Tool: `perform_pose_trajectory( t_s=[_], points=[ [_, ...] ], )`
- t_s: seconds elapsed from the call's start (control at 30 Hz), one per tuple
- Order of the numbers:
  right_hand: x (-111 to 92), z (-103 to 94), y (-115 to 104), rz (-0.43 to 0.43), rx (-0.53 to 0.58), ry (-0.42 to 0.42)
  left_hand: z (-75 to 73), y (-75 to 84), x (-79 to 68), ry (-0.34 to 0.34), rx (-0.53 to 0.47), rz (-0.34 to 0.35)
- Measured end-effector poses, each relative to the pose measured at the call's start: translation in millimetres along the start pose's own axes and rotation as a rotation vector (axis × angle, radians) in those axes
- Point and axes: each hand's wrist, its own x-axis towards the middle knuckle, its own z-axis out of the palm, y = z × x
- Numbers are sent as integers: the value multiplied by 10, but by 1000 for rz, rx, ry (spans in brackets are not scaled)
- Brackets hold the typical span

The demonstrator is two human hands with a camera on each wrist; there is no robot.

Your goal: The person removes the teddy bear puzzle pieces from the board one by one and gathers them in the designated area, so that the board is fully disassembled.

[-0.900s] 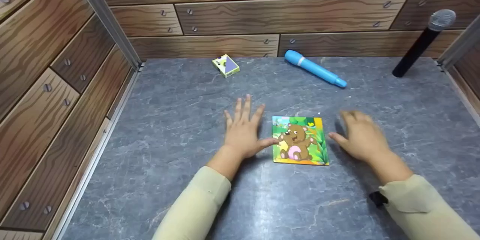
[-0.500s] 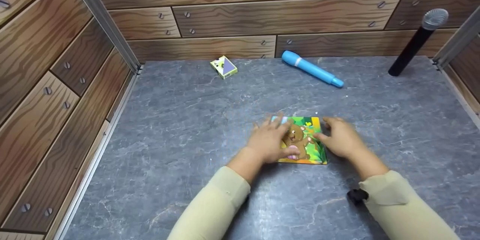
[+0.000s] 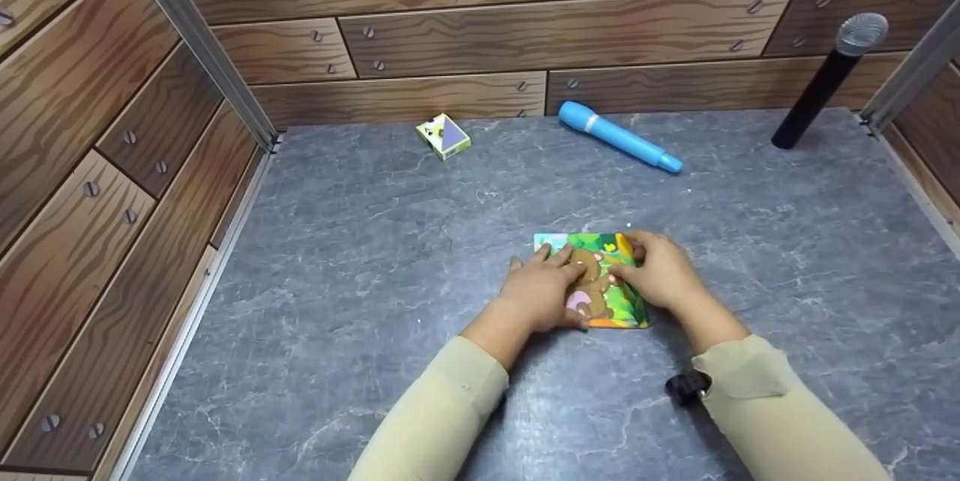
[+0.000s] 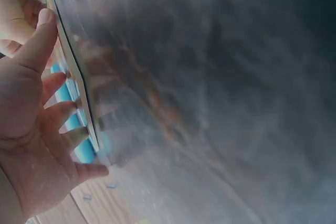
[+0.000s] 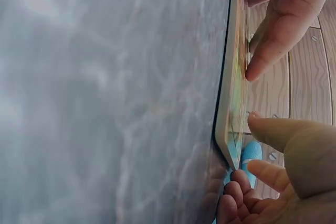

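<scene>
A square bear picture board (image 3: 600, 305) lies flat on the grey marbled table (image 3: 360, 241). My left hand (image 3: 536, 293) rests across its left part with fingers spread, the thumb near the front edge. At the board's right edge, my right hand (image 3: 664, 271) has its thumb over the picture and its other fingers curled at the far right corner. From the right wrist view, those curled fingers (image 5: 241, 187) meet the corner of the board (image 5: 231, 124), seen edge-on. In the left wrist view, my left fingers and thumb lie along the board's edge. Parts of the picture are covered.
Along the back lie a small yellow and purple card box (image 3: 444, 136) and a blue microphone-shaped tube (image 3: 621, 137). A black microphone (image 3: 829, 83) with a silver head stands upright at the back right. Wood-patterned panels (image 3: 450, 38) wall the table's back and sides.
My left hand has moved right, from beside the board onto it. My right hand has come left to the board's right edge, and its fingers have curled at the corner.
</scene>
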Motion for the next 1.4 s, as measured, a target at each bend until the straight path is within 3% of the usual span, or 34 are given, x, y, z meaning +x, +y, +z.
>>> perform_pose_trajectory(
  t_s=[0.2, 0.43, 0.73, 0.97, 1.4],
  points=[
    [19, 42, -40, 11, -6, -8, -53, -50, -52, -15, -14, -28],
    [30, 71, -58, 31, 15, -10, -105, 4, -51, -59, 24, -56],
    [31, 85, -88, 69, 60, -1, -151, 28, -51, -74, 6, -53],
    [41, 116, -135, 75, 33, -27, -149, 18, -63, -106, 6, -71],
    [137, 62, -174, 108, 73, -78, -100, 21, -61, -84, -67, -76]
  ],
)
